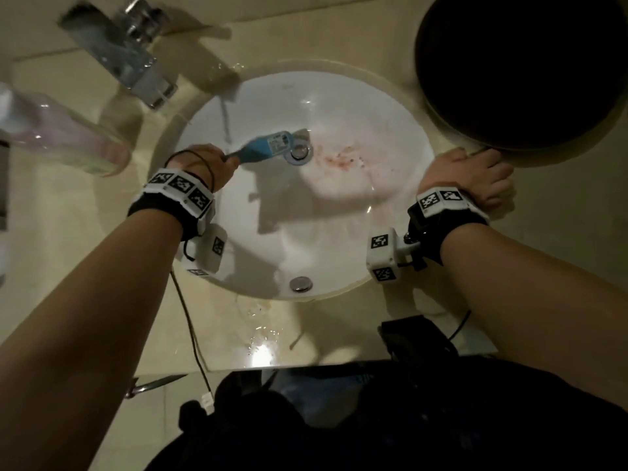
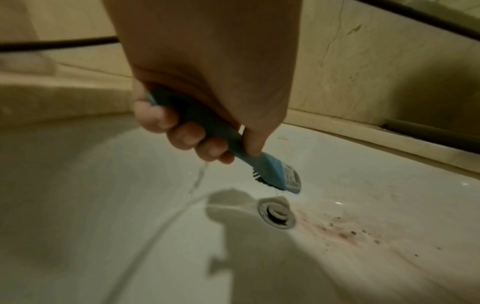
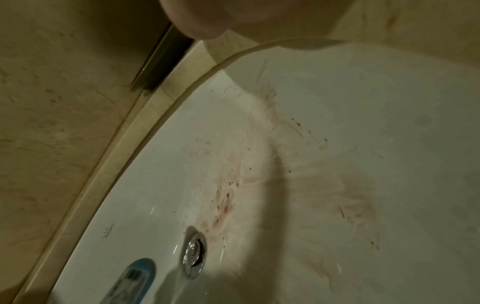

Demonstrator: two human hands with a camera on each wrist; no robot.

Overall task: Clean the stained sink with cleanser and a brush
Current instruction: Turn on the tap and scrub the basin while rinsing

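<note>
My left hand (image 1: 207, 164) is wrapped tight around the handle of the blue scrub brush (image 1: 263, 149), fingers (image 2: 187, 139) curled under it and the thumb pressing along the top. The brush head, with a paper label on its back and dark bristles facing down, hangs just left of the metal drain (image 1: 299, 153), at the bottom of the white sink (image 1: 390, 137); I cannot tell if the bristles touch the porcelain. A thin stream of water (image 1: 225, 120) runs from the chrome faucet (image 1: 132, 59) at the far left and falls beside the brush.

The reddish stain (image 1: 343, 159) with dark specks lies just right of the drain and smears up the right wall of the basin. My right hand (image 1: 472, 175) lies flat on the beige countertop (image 1: 560, 232) at the sink's right rim, fingers loosely spread and holding nothing, next to a dark round bowl (image 1: 523, 73) at the far right. On the left counter lies a clear bottle of pinkish liquid (image 1: 64, 134), tipped on its side, well apart from both hands.
</note>
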